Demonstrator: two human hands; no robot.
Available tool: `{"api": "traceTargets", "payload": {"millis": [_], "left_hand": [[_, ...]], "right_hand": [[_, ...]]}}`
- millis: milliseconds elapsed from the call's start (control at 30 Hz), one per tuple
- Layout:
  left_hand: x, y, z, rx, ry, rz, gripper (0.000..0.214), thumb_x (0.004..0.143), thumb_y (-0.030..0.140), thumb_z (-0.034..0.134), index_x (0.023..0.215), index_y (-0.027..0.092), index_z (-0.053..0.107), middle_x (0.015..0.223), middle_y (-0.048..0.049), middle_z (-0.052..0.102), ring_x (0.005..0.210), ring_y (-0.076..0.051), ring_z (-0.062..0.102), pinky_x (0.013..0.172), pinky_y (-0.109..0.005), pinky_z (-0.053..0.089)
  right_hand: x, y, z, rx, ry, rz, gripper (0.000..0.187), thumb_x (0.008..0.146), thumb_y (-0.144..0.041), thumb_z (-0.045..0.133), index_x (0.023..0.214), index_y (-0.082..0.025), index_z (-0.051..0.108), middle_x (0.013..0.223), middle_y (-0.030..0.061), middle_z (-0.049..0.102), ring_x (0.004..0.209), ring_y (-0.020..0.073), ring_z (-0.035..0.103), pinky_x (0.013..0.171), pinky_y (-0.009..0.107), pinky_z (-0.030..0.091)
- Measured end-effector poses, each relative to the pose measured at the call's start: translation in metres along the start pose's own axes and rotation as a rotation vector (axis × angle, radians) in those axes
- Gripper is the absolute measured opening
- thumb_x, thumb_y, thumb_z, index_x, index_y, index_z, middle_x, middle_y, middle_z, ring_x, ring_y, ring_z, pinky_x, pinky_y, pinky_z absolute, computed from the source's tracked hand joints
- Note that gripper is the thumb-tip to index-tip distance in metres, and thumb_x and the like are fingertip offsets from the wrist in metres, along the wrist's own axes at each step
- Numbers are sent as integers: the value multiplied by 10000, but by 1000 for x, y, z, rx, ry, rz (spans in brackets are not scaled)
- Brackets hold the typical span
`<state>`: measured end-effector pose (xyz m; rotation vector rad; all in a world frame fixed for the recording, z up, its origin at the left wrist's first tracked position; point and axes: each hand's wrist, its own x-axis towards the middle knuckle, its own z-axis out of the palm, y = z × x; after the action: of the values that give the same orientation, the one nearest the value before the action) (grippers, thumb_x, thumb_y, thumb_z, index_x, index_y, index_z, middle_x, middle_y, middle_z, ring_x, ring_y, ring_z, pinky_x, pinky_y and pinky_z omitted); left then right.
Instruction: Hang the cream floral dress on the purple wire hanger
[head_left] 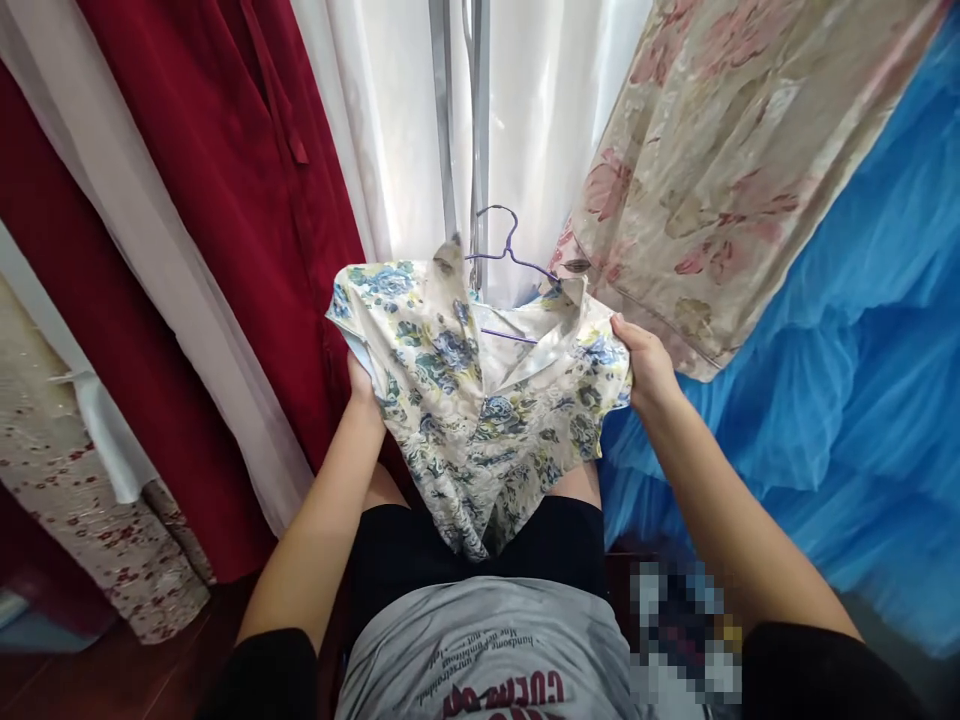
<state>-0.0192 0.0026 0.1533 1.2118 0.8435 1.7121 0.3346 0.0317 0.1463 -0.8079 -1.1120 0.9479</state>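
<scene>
A white floral blouse [517, 430] with blue and yellow-green flowers hangs on a purple wire hanger [511, 240] in front of my body. The hanger's hook and one sloping arm rise above the open collar, and its lower bar shows inside the neckline. My left hand [361, 380] grips the blouse at the left sleeve, its fingers mostly hidden behind the cloth. With thumb on top, my right hand [645, 362] is closed on the right shoulder and sleeve edge. Between both hands the front is spread, and its lower part droops toward my lap.
Long red drapes [225, 200] and a pale strip hang to the left. White curtains [382, 120] and grey metal poles [480, 130] stand behind. On the right hang a beige floral cloth [690, 200] and blue ruffled tulle [817, 400]. A pixelated patch [686, 630] lies low right.
</scene>
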Motion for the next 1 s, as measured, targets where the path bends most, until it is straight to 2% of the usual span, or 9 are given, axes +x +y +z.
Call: {"api": "traceTargets", "payload": {"millis": [133,300,500,567,667,767,800,933,1000], "left_hand": [[-14,-11,-18,15,-74,-35,941,832,914,200,1272,210,642,1144,-137,739,1265,-369,614,1021,-538,519],[-30,-34,-21,-44,-15,-150,579,850,623,588,1255,216,654,1109,-106,767,1205,-337,673,1025,-484,545],[-55,-67,-7,-81,148,-184,414,815,457,697,1185,271,694,1171,-36,773,1266,-299,656,1051,-431,566],[-67,-77,-4,-90,255,-164,356,801,379,742,1143,289,710,1217,-12,761,1331,-290,611,1099,-419,540],[-87,-92,0,-86,338,-147,330,776,297,814,1095,276,733,1241,-12,754,1386,-276,565,1175,-402,473],[-106,-103,5,-126,383,-117,398,756,322,866,1113,202,736,1230,-73,756,1368,-290,580,1188,-419,449],[-111,-104,7,-146,392,-115,418,754,343,872,1117,184,736,1226,-87,755,1350,-295,595,1178,-424,456],[-124,-97,16,-141,371,-119,398,772,381,865,1100,188,750,1204,-79,761,1291,-290,640,1123,-404,505],[-126,-92,20,-102,402,-109,365,771,375,864,1074,200,757,1166,-72,772,1267,-293,655,1086,-398,533]], "right_hand": [[0,3,11,41,49,6,402,634,-602,791,798,-272,632,735,47,747,826,335,745,625,428,615],[-11,-1,22,47,-14,94,329,615,-493,845,725,-253,648,725,50,745,771,310,724,612,395,596],[-34,-11,12,-76,-138,65,270,765,-484,781,843,-238,699,820,61,752,791,287,710,640,357,567],[-49,-3,6,-172,-31,-71,289,806,-475,748,974,-245,700,947,64,750,922,291,705,747,368,575],[-83,23,7,-336,396,-370,374,817,-385,734,1154,-250,645,1201,73,675,1149,270,627,953,383,520],[-120,63,23,-241,695,-401,215,875,-353,633,1043,-221,615,1079,73,657,1001,227,639,887,367,515],[-130,77,30,-189,611,-306,175,899,-374,596,979,-218,607,963,57,659,879,212,643,800,348,520],[-148,114,65,-169,-258,140,370,949,-550,553,838,-207,636,709,32,653,649,190,597,612,308,458],[-148,119,81,-158,-375,181,458,957,-623,525,803,-206,635,641,18,626,603,175,559,587,298,426]]}}
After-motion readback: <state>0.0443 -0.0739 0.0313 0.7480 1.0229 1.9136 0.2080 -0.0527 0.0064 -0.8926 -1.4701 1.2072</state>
